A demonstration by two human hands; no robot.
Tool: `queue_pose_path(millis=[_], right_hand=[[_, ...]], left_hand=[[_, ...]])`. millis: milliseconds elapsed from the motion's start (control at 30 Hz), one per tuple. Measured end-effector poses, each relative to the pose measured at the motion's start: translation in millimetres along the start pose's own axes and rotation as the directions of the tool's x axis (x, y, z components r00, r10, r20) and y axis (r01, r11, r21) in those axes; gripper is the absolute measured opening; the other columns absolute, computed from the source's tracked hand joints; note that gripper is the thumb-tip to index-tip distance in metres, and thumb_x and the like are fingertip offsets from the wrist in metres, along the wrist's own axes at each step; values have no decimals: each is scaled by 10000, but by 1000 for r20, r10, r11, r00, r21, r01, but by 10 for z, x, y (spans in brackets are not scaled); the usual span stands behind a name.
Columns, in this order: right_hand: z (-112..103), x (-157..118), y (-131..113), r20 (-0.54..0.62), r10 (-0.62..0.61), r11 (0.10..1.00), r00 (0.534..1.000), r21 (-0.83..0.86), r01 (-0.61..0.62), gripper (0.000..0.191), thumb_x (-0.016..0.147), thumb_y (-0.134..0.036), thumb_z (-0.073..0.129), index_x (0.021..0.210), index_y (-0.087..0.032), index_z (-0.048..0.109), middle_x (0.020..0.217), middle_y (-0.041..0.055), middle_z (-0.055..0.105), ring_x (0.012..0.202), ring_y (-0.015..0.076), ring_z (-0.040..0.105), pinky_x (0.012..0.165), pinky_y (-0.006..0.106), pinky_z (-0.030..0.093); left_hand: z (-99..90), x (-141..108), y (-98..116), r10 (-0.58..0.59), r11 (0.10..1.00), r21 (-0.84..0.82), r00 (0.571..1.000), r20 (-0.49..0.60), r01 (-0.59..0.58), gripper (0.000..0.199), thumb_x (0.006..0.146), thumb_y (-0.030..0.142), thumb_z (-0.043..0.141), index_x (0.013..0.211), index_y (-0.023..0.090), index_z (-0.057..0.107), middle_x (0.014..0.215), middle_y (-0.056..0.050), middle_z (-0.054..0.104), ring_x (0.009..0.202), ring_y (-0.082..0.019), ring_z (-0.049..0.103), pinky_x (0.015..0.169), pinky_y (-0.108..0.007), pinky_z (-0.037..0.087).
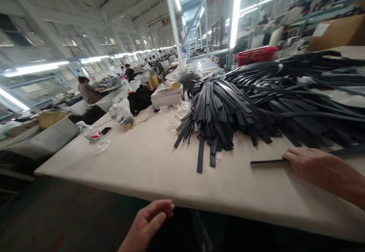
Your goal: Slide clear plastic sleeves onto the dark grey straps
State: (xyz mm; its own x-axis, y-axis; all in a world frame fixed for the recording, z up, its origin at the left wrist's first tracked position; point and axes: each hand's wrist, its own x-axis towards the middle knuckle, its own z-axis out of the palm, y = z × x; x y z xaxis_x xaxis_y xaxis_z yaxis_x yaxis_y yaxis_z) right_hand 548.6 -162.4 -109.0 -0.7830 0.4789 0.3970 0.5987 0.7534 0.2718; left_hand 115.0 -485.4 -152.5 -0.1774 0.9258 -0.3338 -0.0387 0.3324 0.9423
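My right hand (316, 168) is closed on a black strap (266, 162) at the right of the pale table (137, 160); the strap's free end points left over the tabletop. Off the table's front edge, at the bottom centre, my left hand (149, 223) has its thumb and fingers apart and holds nothing. Beyond my right hand lies a big pile of black straps (219, 107), some with ends hanging loose toward the front edge.
A plastic bottle (95, 136) lies at the table's left, by a dark phone (105, 130). Behind are a bag of small parts (125, 119), a white box (167, 97), a black cloth bundle (140, 99) and a red basket (255, 56). A person (88, 90) sits farther off.
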Motion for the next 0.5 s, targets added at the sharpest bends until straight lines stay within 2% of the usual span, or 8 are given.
queue_pose_path(millis=[33, 100, 167, 233, 300, 367, 433, 500], right_hand=[[5, 34, -17, 21, -97, 993, 995, -71, 98, 248, 760, -145, 448, 619, -242, 627, 577, 46, 617, 481, 214, 575, 507, 351, 417], [21, 84, -84, -15, -126, 983, 992, -139, 123, 259, 809, -202, 420, 617, -235, 591, 573, 51, 592, 473, 219, 569, 494, 358, 416], [36, 109, -214, -61, -66, 994, 996, -92, 60, 273, 862, -280, 397, 673, -227, 588, 628, 57, 622, 520, 223, 613, 520, 356, 463], [42, 118, -398, -99, 25, 1000, 995, -3, -25, 278, 906, -322, 376, 773, -213, 595, 688, 54, 660, 554, 214, 654, 524, 336, 498], [53, 124, -595, -131, 107, 991, 986, 91, -96, 265, 934, -324, 365, 858, -202, 588, 711, 43, 682, 551, 198, 674, 508, 309, 513], [78, 134, -745, -130, 180, 972, 975, 179, -156, 253, 943, -335, 372, 874, -210, 581, 682, 24, 686, 519, 193, 674, 475, 301, 510], [112, 139, -814, -82, 269, 935, 960, 260, -240, 240, 929, -354, 401, 877, -223, 594, 690, 26, 706, 539, 212, 692, 476, 314, 524], [138, 130, -807, 0, 372, 870, 928, 349, -348, 233, 891, -387, 443, 887, -234, 618, 742, 45, 737, 604, 242, 719, 518, 341, 557]], left_hand=[[-91, 28, 48, 48, 998, 55, 995, -90, -43, 470, 839, 576, 601, 1150, 234, 684, 1134, -100, 728, 1061, -274, 669, 1012, -443, 488], [-303, 127, 143, 200, 950, 285, 949, -243, -127, 467, 876, 565, 541, 1179, 234, 669, 1201, -98, 699, 1138, -271, 630, 1066, -459, 441], [-554, 295, 198, 366, 803, 575, 890, -271, -156, 529, 897, 566, 485, 1289, 230, 598, 1379, -102, 586, 1303, -276, 505, 1147, -486, 340], [-811, 526, 184, 447, 631, 767, 862, -240, -114, 650, 906, 587, 425, 1417, 186, 461, 1525, -122, 417, 1423, -278, 343, 1189, -512, 247], [-1019, 787, 108, 448, 510, 859, 864, -232, -34, 751, 908, 606, 372, 1478, 119, 343, 1566, -166, 325, 1454, -287, 275, 1191, -531, 223], [-1138, 1022, 15, 410, 408, 912, 885, -221, 39, 765, 910, 602, 348, 1486, 98, 318, 1569, -182, 309, 1458, -292, 264, 1185, -531, 224], [-1173, 1182, -45, 332, 317, 944, 922, -200, 90, 725, 913, 580, 346, 1473, 120, 355, 1566, -165, 324, 1459, -287, 267, 1185, -511, 221], [-1171, 1254, -36, 265, 278, 955, 947, -181, 105, 676, 910, 562, 349, 1443, 151, 415, 1558, -135, 352, 1456, -273, 278, 1186, -485, 221]])
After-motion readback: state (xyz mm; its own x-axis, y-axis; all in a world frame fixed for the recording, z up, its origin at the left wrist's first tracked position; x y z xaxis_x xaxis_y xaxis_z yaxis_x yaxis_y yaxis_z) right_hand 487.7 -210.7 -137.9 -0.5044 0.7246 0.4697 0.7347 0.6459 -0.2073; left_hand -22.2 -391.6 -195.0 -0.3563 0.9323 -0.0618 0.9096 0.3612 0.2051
